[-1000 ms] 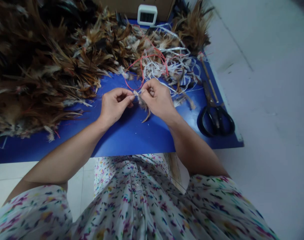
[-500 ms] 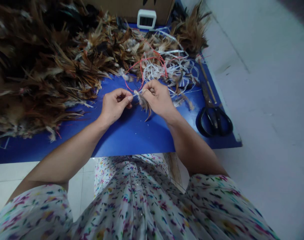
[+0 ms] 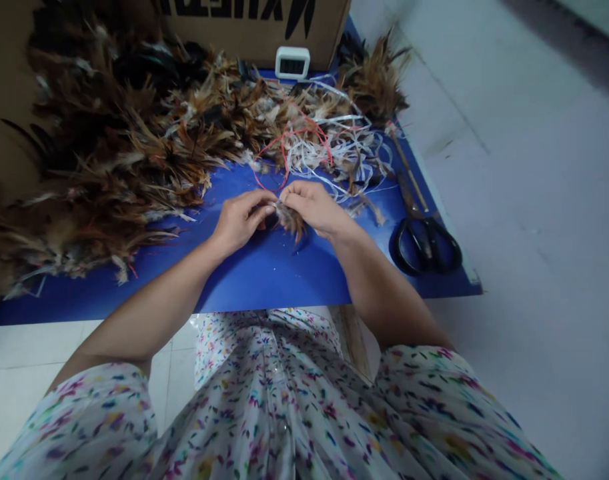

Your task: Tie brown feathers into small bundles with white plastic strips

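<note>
A small bunch of brown feathers (image 3: pixel 290 221) with fluffy pale bases hangs between my hands, above the blue tabletop (image 3: pixel 264 283). My left hand (image 3: pixel 245 220) pinches at its base with thumb and forefinger. On the other side my right hand (image 3: pixel 311 205) is closed, its fingertips pressed together at the top of the bunch. Whatever thin string lies between the fingertips is mostly hidden now. Just beyond my hands runs a loop of red string (image 3: pixel 285 157), beside a tangle of white plastic ribbon (image 3: pixel 319 152).
A big heap of brown and black feathers (image 3: pixel 149 153) covers the left and back. Black-handled scissors (image 3: pixel 425 247) and a thin stick (image 3: pixel 411 175) lie at the right edge. A white digital timer (image 3: pixel 292 63) stands before a cardboard box (image 3: pixel 224 33).
My hands have come closer together at the base of the feather bunch; the thin string stretched between them is now mostly covered. The camera view has tilted up slightly, showing more of the box.
</note>
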Motion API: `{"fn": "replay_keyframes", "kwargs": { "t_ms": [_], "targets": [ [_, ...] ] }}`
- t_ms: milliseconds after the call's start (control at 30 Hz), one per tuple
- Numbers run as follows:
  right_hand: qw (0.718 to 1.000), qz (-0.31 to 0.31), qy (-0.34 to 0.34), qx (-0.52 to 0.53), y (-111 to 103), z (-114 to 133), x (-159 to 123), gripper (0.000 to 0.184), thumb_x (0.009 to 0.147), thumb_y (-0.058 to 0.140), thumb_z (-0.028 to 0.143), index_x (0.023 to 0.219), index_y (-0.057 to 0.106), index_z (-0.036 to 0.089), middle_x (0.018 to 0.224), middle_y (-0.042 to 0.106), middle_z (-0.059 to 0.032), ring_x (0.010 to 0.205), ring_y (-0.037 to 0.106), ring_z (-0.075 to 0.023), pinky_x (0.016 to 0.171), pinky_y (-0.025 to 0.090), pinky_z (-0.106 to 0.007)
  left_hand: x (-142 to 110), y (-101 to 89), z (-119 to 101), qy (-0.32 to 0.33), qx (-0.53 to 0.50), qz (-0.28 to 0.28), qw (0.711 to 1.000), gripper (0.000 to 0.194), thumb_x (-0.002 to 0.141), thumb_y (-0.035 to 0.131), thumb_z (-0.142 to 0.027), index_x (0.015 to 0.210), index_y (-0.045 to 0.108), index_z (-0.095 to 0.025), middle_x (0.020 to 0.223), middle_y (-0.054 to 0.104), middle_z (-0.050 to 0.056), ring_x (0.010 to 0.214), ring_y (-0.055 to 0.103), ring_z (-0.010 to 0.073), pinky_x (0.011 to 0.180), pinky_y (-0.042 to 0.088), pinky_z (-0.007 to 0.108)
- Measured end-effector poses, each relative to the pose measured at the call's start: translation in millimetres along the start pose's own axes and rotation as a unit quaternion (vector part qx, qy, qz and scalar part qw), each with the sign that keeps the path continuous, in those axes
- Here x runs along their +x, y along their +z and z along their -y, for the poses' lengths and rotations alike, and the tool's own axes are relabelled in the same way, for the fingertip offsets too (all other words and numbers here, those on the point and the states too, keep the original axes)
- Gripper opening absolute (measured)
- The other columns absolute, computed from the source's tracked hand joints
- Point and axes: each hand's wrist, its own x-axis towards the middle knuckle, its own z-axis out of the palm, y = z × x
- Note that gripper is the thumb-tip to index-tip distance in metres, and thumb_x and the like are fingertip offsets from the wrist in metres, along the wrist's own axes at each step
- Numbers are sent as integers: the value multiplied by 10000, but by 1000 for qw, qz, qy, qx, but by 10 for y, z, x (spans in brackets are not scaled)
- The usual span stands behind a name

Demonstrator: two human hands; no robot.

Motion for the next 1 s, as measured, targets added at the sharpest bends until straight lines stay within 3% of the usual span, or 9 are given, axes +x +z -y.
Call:
{"fn": "replay_keyframes", "kwargs": {
  "t_ms": [67, 167, 267, 367, 600, 767, 900, 1000],
  "targets": [
    [1000, 13, 22, 14, 10, 25, -18, 228, 888, 494, 37, 718, 546, 179, 501, 586, 59, 420, 561, -81, 425, 457, -180, 9, -9, -3, 8, 21, -4, 1000, 66, 857, 676, -215, 849, 738, -194, 706, 692, -6, 526, 590, 91, 591, 461, 221],
    [999, 15, 22, 43, 5, 41, -19, 203, 910, 512, 60, 747, 541, 177, 513, 597, 64, 402, 564, -74, 416, 472, -173, 23, -10, 9, -23, -15, -9, 1000, 129, 862, 701, -285, 771, 712, -193, 566, 626, -24, 503, 568, 101, 579, 455, 226],
    [996, -7, 15, 83, -27, 37, 1, 129, 964, 553, 185, 836, 536, 193, 550, 615, 71, 409, 584, -76, 417, 480, -170, 31, -9, 2, -108, -149, -17, 983, 321, 816, 765, -482, 766, 661, -183, 579, 617, -24, 461, 556, 96, 513, 462, 227],
    [994, -38, 18, 102, -65, 28, 14, 142, 964, 605, 279, 875, 523, 204, 584, 624, 72, 434, 602, -74, 435, 498, -169, 38, -32, -39, -185, -283, -36, 941, 449, 727, 829, -569, 786, 619, -177, 673, 639, -17, 473, 564, 81, 484, 486, 223],
    [996, -61, 4, 63, -54, -32, 26, 72, 878, 607, 194, 859, 537, 195, 592, 628, 66, 439, 598, -80, 433, 495, -181, 71, -129, -111, -263, -413, -76, 869, 299, 818, 803, -386, 768, 604, -169, 678, 594, -32, 491, 530, 47, 477, 458, 178],
    [998, -48, 2, 29, -14, -109, 42, 178, 753, 678, 259, 858, 549, 195, 572, 626, 64, 434, 592, -93, 425, 493, -199, 69, -130, -143, -304, -470, -111, 821, 214, 861, 763, -301, 786, 636, -147, 663, 581, -33, 485, 511, 42, 468, 427, 171],
    [998, -61, -10, -2, -21, -163, 40, 256, 679, 710, 311, 855, 561, 200, 566, 627, 54, 428, 583, -100, 413, 478, -210, 35, -92, -153, -310, -490, -114, 806, 183, 861, 758, -278, 812, 652, -138, 661, 591, -27, 488, 524, 49, 471, 428, 175],
    [998, -57, -11, -23, -38, -198, 45, 274, 660, 718, 343, 842, 568, 204, 571, 634, 41, 436, 592, -107, 422, 493, -222, 15, -106, -183, -288, -483, -129, 817, 207, 830, 788, -287, 796, 650, -138, 672, 600, -24, 490, 524, 47, 481, 438, 177]
  ]
}}
